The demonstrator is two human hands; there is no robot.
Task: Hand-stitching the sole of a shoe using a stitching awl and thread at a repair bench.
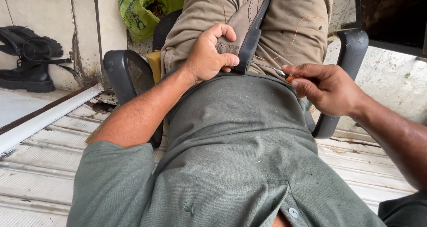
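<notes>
A tan suede shoe [242, 18] with a dark sole lies on my lap between my khaki trouser legs, its sole edge turned towards me. My left hand [210, 53] grips the shoe's upper near the sole. My right hand [327, 88] pinches a thin sewing awl [278, 71] with an orange collar, its metal point touching the dark sole edge. An orange thread [294, 36] runs from the shoe over my right thigh.
I sit in a chair with black armrests, one at left [116, 69] and one at right [351, 46]. A green plastic bag [144, 6] sits behind my knees. Black boots [26, 58] stand at far left by a tiled wall. Corrugated metal sheeting [44, 164] covers the floor.
</notes>
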